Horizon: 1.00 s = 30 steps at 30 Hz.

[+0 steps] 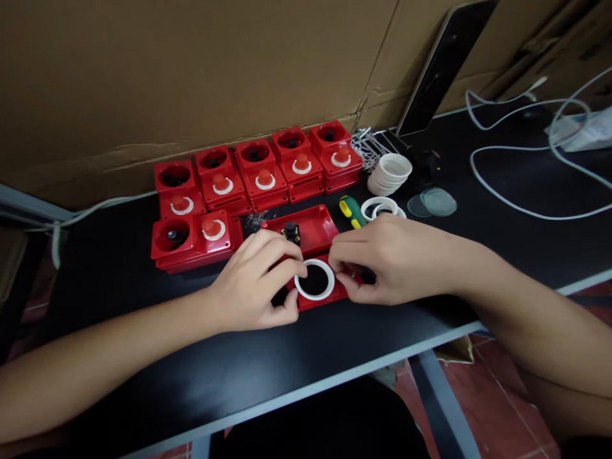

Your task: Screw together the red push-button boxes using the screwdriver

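Observation:
A white ring (329, 287) lies on a red cover (310, 306) near the table's front edge, with a dark round opening inside it. My left hand (262, 280) is curled at the ring's left side, its fingertips on the ring and the cover's edge. On the right, my right hand (377, 261) is closed with thumb and fingers at the cover's right part; what it pinches is hidden. Just behind the cover sits an open red box base (318, 229) holding a black switch part (290, 231).
Red boxes with red buttons (264, 178) stand in a row at the back, another (191, 239) at left. Green-yellow screwdriver (352, 210), white rings (377, 205), stacked white cups (392, 171), clear discs (438, 201), screws (368, 148) and white cable (516, 217) lie rightward.

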{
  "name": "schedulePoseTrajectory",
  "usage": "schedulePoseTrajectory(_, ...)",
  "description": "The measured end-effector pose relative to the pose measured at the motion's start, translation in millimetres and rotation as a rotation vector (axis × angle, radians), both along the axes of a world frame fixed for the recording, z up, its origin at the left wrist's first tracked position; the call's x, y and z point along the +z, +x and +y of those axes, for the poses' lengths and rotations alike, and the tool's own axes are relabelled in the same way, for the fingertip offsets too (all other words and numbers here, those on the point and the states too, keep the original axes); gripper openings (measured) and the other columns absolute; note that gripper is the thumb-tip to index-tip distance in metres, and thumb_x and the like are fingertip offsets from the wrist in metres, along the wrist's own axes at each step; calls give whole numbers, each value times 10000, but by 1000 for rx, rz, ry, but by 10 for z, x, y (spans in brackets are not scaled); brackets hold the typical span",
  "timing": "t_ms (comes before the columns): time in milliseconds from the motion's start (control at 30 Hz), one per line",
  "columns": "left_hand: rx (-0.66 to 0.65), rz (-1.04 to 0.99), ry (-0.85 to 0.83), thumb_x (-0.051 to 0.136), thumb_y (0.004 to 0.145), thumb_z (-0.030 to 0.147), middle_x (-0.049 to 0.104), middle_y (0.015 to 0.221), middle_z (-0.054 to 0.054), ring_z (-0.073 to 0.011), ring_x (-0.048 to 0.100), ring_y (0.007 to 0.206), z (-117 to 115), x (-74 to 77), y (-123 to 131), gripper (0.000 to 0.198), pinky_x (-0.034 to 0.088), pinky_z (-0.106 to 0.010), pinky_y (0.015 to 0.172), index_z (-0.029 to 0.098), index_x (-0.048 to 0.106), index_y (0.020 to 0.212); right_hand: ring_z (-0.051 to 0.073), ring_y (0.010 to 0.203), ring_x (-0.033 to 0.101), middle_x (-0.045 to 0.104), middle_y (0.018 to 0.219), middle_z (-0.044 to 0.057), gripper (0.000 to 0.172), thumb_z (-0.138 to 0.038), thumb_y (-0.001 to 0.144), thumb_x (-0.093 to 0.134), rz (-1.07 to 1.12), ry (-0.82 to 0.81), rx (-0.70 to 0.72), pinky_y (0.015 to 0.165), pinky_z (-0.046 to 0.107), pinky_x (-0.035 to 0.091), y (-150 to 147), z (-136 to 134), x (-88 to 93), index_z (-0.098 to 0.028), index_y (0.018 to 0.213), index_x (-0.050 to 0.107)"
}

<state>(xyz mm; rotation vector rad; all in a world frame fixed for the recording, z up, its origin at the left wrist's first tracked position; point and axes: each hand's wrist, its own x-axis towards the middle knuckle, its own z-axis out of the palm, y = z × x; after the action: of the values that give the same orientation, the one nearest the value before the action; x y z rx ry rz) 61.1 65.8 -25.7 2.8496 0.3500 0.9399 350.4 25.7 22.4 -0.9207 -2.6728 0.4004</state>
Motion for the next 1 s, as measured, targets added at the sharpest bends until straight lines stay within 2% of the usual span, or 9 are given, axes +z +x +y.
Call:
schedulePoseTrajectory(200, -20, -29, -11, 753, 918, 148, 851, 1164, -108, -291, 726, 1024, 7, -21, 17, 217, 688, -480, 920, 216, 667, 1105, 142, 598, 563, 729, 803, 14, 182, -194, 1038, 639, -90, 15, -3, 613, 300, 322, 26, -11, 8, -160, 890, 740)
schedulePoseTrajectory(467, 7, -31, -63, 762, 923, 185, 851, 1074, -98, -290, 749, 996, 12, -45, 12, 395, 678, -463, 886, 182, 668, 1306, 126, 592, 542, 693, 768, -2, 167, -210, 1012, 705, -64, -81, -20, 612, 274, 324, 32, 19, 19, -168, 852, 695)
schedulePoseTrajectory(633, 4, 27, -77, 743, 946, 346, 857, 1148, -133, -349, 768, 1088, -7, -31, -1, 448, 662, -502, 894, 168, 647, 1346, 117, 581, 538, 664, 738, -12, 185, -150, 985, 689, -50, -163, -21, 619, 267, 332, 21, 49, 1, -177, 807, 648)
schedulePoseTrajectory(767, -3, 71, -88, 814, 978, 527, 855, 1197, -160, -369, 766, 1135, -9, -18, -14, 569, 656, -523, 933, 152, 641, 1368, 113, 566, 504, 630, 704, -24, 222, -151, 996, 688, -53, -181, -23, 616, 268, 324, 20, 65, 0, -187, 789, 618)
schedulePoseTrajectory(1000, 11, 79, -79, 865, 1002, 511, 858, 1215, -148, -350, 793, 1181, -11, -12, -2, 560, 669, -494, 967, 168, 659, 1395, 121, 578, 531, 645, 731, -28, 206, -209, 972, 757, -69, -226, -8, 608, 271, 318, 11, 61, 31, -198, 831, 608)
